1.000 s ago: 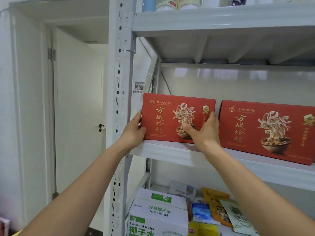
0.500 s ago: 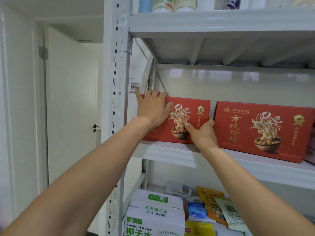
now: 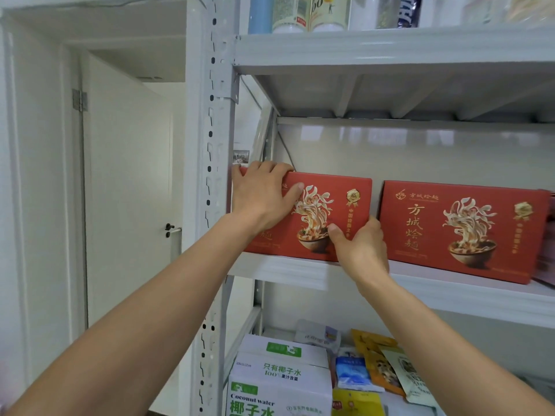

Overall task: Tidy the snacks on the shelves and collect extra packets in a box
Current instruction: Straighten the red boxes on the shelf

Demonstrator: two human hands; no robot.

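A red noodle box stands upright at the left end of the middle shelf. My left hand grips its top left corner, fingers curled over the top edge and thumb on the front face. My right hand holds its lower right corner, thumb on the front, fingers behind the right side. A second, wider red noodle box stands just to the right, a narrow gap between the two.
The shelf's grey upright post runs just left of my left hand. Bottles and cans line the top shelf. Below sit a white coconut water carton and several snack packets. A white door is at left.
My left hand went from the box's left side up to its top left corner. My right hand slid from the front face to the lower right corner.
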